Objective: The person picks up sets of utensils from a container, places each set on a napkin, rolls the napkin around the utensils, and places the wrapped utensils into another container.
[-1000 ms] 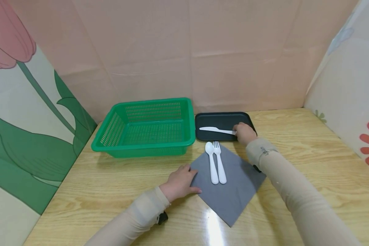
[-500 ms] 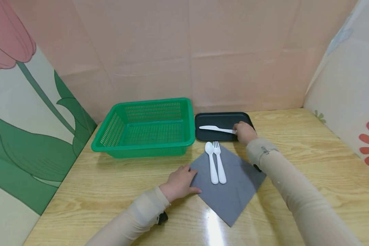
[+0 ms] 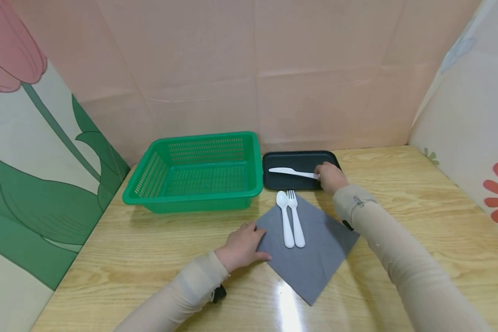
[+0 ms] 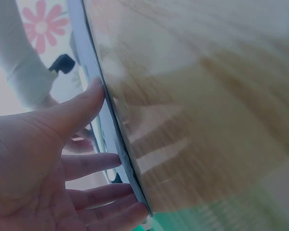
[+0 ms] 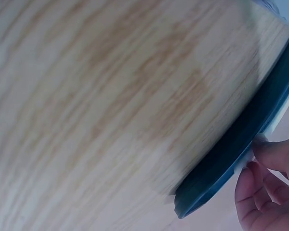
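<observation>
My right hand (image 3: 331, 177) pinches the handle end of a white plastic knife (image 3: 288, 171), whose blade points left over the black tray (image 3: 303, 159). In the right wrist view, thumb and fingers meet on the white handle beside the tray's dark rim (image 5: 231, 149). My left hand (image 3: 241, 246) rests with spread, fairly straight fingers at the left edge of a grey cloth napkin (image 3: 315, 258). The left wrist view shows its thumb and fingertips touching that edge. A white spoon (image 3: 286, 221) and a white fork (image 3: 296, 221) lie side by side on the napkin, heads pointing away from me.
A green perforated basket (image 3: 207, 199) stands left of the tray, its side close to the tray's left end. The wooden table (image 3: 149, 258) ends at a pink backdrop (image 3: 257, 74) behind. Flower-printed panels (image 3: 33, 184) flank both sides.
The knife in my right hand has shifted very slightly away from me over the tray. My left hand, the napkin, spoon and fork have stayed in place.
</observation>
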Demonstrator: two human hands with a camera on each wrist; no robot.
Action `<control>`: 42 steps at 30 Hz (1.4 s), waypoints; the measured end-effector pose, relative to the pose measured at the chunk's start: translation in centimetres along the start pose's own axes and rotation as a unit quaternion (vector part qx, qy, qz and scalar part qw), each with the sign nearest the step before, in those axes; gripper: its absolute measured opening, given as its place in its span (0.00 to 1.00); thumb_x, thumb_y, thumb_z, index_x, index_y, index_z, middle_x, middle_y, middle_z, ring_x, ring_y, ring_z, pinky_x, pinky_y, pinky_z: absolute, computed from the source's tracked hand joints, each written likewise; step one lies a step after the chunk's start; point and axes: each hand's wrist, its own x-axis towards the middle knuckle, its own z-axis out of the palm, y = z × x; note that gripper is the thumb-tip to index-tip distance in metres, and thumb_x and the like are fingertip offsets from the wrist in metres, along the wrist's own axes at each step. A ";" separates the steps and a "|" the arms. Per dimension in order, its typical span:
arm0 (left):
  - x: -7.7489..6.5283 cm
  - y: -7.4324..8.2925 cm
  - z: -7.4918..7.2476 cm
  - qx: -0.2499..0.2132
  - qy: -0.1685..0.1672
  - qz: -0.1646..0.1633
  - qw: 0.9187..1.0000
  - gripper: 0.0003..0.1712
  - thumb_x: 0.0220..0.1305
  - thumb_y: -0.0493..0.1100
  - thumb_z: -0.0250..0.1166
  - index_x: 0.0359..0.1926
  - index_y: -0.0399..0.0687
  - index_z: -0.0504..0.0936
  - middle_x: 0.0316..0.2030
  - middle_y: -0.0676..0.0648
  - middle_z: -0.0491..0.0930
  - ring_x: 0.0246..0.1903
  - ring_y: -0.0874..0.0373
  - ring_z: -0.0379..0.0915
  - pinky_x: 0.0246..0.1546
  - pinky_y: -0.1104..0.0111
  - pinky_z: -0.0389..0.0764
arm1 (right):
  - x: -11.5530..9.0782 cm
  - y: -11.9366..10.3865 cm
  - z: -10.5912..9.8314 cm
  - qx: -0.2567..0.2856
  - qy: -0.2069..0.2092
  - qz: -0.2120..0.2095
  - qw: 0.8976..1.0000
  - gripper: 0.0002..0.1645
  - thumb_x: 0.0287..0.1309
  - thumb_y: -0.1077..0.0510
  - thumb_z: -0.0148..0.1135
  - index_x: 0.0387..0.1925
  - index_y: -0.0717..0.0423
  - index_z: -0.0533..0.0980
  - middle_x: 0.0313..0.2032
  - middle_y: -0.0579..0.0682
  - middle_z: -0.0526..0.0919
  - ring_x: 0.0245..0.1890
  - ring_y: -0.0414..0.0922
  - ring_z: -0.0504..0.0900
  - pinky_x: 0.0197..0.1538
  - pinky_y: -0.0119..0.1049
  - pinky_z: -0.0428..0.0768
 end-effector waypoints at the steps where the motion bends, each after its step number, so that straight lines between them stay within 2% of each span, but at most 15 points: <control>1: 0.0 0.0 0.0 0.001 0.000 0.000 1.000 0.39 0.53 0.63 0.64 0.59 0.44 0.73 0.54 0.41 0.73 0.52 0.51 0.71 0.47 0.62 0.78 | 0.0 0.0 0.0 -0.001 0.000 0.000 1.000 0.12 0.57 0.70 0.54 0.43 0.67 0.77 0.37 0.63 0.75 0.37 0.54 0.76 0.44 0.47 0.76; 20: 0.0 0.0 -0.1 0.000 0.000 0.000 1.000 0.39 0.53 0.63 0.64 0.60 0.44 0.72 0.55 0.41 0.73 0.53 0.50 0.71 0.47 0.62 0.78 | -0.4 -0.5 -0.7 -0.003 -0.015 -0.003 1.000 0.12 0.58 0.70 0.54 0.44 0.67 0.76 0.38 0.63 0.75 0.36 0.53 0.76 0.43 0.47 0.76; 31: -0.1 -0.1 0.1 -0.001 0.011 0.007 1.000 0.38 0.53 0.62 0.66 0.58 0.43 0.74 0.53 0.41 0.73 0.53 0.50 0.72 0.47 0.62 0.78 | -0.6 -0.4 -0.5 -0.002 -0.007 -0.020 1.000 0.10 0.61 0.68 0.54 0.42 0.67 0.77 0.36 0.62 0.75 0.35 0.52 0.76 0.42 0.47 0.77; 42: -0.1 0.0 0.0 0.000 0.007 0.006 1.000 0.38 0.53 0.62 0.66 0.59 0.43 0.74 0.52 0.42 0.74 0.51 0.52 0.72 0.46 0.62 0.78 | -1.1 -0.5 -0.9 0.002 0.003 -0.036 0.999 0.10 0.58 0.69 0.55 0.42 0.67 0.77 0.35 0.63 0.76 0.35 0.53 0.76 0.42 0.47 0.77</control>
